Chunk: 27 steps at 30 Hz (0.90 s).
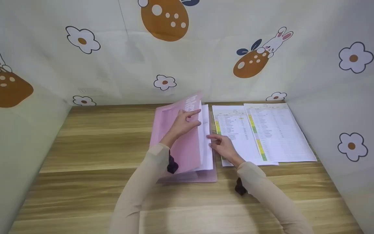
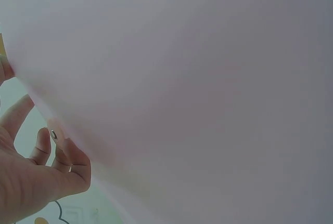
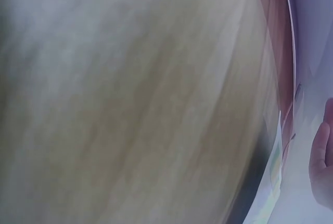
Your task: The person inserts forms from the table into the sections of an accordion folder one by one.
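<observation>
A pink folder (image 1: 174, 143) with white lettering lies on the table, its cover lifted part way. My left hand (image 1: 182, 125) grips the cover's free edge, fingers spread along it. In the left wrist view the pale cover (image 2: 197, 89) fills most of the frame, and the left hand (image 2: 36, 172) bends at its edge beside a small metal snap (image 2: 53, 134). White sheets (image 1: 207, 152) show under the cover. My right hand (image 1: 224, 148) touches their right edge with index finger and thumb. Only part of the right hand (image 3: 322, 167) shows in the right wrist view.
Two printed sheets with coloured side bands, a left sheet (image 1: 235, 143) and a right sheet (image 1: 284, 136), overlap to the right of the folder. The wooden table (image 1: 93, 139) is enclosed by patterned fabric walls (image 1: 206, 55) at the back and both sides.
</observation>
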Tool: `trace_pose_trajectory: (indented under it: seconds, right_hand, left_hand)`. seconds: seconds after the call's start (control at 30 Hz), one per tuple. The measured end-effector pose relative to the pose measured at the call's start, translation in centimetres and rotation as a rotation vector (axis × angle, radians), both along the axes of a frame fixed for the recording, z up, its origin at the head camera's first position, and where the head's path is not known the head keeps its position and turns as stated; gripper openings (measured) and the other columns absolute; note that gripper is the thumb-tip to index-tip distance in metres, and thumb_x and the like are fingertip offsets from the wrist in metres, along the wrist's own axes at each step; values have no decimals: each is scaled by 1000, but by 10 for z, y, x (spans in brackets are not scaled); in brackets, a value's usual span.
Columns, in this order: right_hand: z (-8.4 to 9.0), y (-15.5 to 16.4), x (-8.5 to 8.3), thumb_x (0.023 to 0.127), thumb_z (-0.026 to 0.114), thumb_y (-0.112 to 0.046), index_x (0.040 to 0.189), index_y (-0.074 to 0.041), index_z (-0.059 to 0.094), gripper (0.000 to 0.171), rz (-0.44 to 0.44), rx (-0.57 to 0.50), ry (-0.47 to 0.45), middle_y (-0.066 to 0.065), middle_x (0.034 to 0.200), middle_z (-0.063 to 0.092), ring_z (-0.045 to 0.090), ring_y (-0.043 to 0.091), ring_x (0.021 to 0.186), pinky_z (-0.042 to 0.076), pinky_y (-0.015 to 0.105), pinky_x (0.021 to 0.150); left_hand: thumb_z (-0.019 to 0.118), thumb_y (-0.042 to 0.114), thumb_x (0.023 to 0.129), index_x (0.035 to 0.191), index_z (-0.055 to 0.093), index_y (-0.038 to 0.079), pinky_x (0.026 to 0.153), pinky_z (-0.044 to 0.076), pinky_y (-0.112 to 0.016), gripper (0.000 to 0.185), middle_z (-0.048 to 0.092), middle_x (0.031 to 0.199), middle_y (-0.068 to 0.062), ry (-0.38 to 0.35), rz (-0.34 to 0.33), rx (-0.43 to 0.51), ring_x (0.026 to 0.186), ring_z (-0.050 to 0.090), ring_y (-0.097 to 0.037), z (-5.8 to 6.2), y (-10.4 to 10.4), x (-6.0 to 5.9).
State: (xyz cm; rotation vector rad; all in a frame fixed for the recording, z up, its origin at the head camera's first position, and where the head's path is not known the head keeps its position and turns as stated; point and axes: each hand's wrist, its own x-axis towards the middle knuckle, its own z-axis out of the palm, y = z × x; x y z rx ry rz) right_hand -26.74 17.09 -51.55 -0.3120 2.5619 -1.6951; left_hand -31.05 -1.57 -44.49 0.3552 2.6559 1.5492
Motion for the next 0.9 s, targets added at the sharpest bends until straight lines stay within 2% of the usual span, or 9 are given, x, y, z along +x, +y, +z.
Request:
trace_pose_trajectory:
  seconds: [0.13,0.33,0.47,0.6,0.73,0.9]
  right_hand:
    - [11,-3,6,77,56,7,108,5,60,31,46,-19,10,18,85,62,51,16,63,40,23,60]
    - [33,-7,18,78,52,8,111,9,56,34,84,-64,-42,21,91,60,53,22,70,40,23,60]
    - [35,-2,20,79,51,6,114,6,56,34,76,-127,-108,19,92,60,54,24,75,43,38,68]
    - [33,1,17,80,52,5,115,5,55,35,70,-168,-142,18,105,58,54,23,80,40,47,77]
    - [33,-2,16,81,52,6,115,6,55,35,66,-160,-147,18,111,55,55,21,83,41,42,78]
    - [34,-9,16,79,51,7,114,9,54,34,69,-121,-105,20,104,57,54,21,77,42,26,65]
  left_hand:
    - [66,22,73,120,57,19,68,34,-29,48,37,92,-8,-1,0,5,82,38,-20,0,0,1]
    - [67,21,73,120,57,19,68,34,-29,48,38,94,-8,10,0,4,83,39,-20,0,0,0]
    - [66,20,74,121,56,19,69,34,-29,47,38,95,-9,17,-6,-5,84,39,-20,0,1,0]
    - [66,20,75,121,56,18,69,34,-30,47,38,95,-9,18,-8,-11,85,39,-21,0,1,-1]
    - [66,20,75,121,56,19,70,34,-30,48,38,95,-9,16,-9,-10,85,40,-21,0,1,-1]
    - [66,21,74,121,56,18,70,34,-30,48,38,96,-10,22,-16,-3,87,39,-21,1,0,0]
